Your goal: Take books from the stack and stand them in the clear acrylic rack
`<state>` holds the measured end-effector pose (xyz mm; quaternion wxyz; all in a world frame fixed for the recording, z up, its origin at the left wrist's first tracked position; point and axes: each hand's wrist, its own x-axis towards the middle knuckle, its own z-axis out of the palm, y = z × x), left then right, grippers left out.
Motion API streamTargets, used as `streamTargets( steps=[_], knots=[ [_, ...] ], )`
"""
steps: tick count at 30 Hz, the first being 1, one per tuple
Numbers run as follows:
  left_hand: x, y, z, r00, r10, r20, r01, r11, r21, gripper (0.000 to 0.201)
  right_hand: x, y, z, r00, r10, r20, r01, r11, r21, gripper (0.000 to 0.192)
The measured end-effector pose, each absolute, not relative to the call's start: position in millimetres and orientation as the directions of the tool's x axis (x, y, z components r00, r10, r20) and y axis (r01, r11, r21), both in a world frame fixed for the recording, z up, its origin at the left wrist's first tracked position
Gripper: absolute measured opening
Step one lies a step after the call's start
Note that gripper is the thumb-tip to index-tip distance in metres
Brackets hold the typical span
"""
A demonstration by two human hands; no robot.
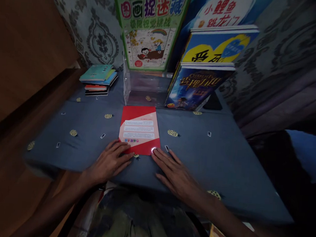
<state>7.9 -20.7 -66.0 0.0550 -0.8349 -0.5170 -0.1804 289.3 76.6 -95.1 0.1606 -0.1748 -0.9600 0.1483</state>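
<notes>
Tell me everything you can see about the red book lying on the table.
The red book is thin and lies flat on the blue cloth-covered table, just in front of the clear stand. Its glossy cover is red with a slanted white area holding text boxes, and a glare spot shows at the near right corner. The left hand rests its fingers on the near left edge; the right hand touches the near right corner.

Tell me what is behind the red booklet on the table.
Behind the red booklet stands a clear acrylic holder, with tall picture books rising behind it. The holder's base hides their lower edges.
</notes>
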Motion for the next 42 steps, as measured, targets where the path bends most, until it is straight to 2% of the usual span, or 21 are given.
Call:
streamTargets(
  steps=[4, 10, 16, 21, 24, 27, 34, 38, 42],
  knots=[
    [17, -10, -71, 0.388, 0.850, 0.357, 0.895, -0.440, 0.077, 0.027, 295, 79, -94, -0.873, 0.412, 0.263, 0.308, 0.882, -0.358, 0.057],
    [32, 19, -80, 0.438, 0.863, 0.253, 0.899, -0.428, -0.099, 0.047, 293, 84, -90, -0.857, 0.431, 0.282, 0.307, 0.868, -0.391, 0.049],
    [34, 27, -72, 0.547, 0.822, 0.157, 0.826, -0.500, -0.260, 0.043, 291, 90, -90, -0.840, 0.431, 0.328, 0.286, 0.868, -0.406, 0.047],
    [34, 23, -70, 0.625, 0.770, 0.124, 0.757, -0.560, -0.338, 0.037, 288, 95, -83, -0.828, 0.429, 0.362, 0.278, 0.874, -0.399, 0.050],
    [32, 22, -72, 0.638, 0.749, 0.179, 0.757, -0.568, -0.324, 0.031, 284, 102, -82, -0.808, 0.441, 0.392, 0.282, 0.872, -0.401, 0.048],
    [29, 20, -74, 0.614, 0.750, 0.246, 0.788, -0.563, -0.250, 0.025, 279, 113, -86, -0.792, 0.453, 0.409, 0.264, 0.859, -0.439, 0.047],
    [27, 11, -76, 0.535, 0.763, 0.361, 0.842, -0.516, -0.157, 0.026, 272, 127, -89, -0.783, 0.478, 0.398, 0.254, 0.829, -0.498, 0.039],
    [32, 10, -76, 0.532, 0.796, 0.290, 0.847, -0.501, -0.177, 0.035, 268, 126, -85, -0.779, 0.486, 0.396, 0.260, 0.825, -0.502, 0.036],
    [37, 10, -77, 0.528, 0.829, 0.183, 0.840, -0.478, -0.258, 0.040, 267, 124, -83, -0.793, 0.469, 0.389, 0.257, 0.836, -0.485, 0.038]
  ],
)
